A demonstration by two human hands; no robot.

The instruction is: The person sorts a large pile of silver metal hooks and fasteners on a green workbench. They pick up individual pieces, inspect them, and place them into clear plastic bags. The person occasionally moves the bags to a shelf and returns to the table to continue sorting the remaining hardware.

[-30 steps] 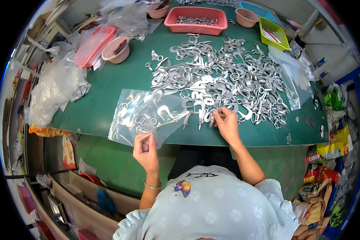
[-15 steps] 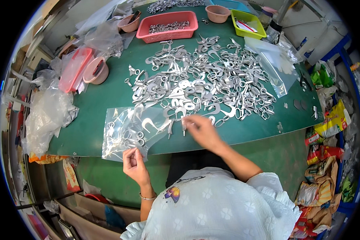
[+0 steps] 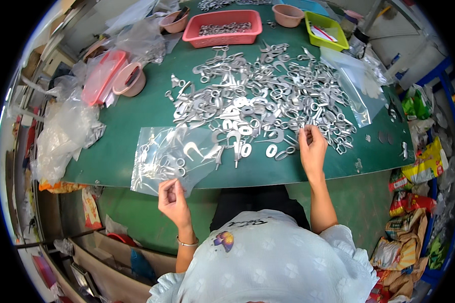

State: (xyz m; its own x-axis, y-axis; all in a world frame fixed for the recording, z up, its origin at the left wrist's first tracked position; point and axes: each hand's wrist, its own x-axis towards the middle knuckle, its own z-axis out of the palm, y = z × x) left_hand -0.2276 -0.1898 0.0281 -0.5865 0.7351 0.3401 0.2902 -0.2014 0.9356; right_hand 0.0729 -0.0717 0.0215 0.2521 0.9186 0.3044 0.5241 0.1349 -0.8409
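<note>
Metal parts [image 3: 241,102] lie heaped on the desk [image 3: 268,174], picking seemingly the step in hand: the left hand's [image 3: 173,199] fingers pinch the clear bag [image 3: 149,174], the right hand's [image 3: 312,146] meet the heap, closed or not I cannot tell, the next move calling for a sure grip.

Silver-grey metal pcs [image 3: 261,101], clear bag [image 3: 153,174], dk green table [image 3: 106,161], pink tub [image 3: 222,40], lt blue clover-print shirt [image 3: 273,255]
</note>
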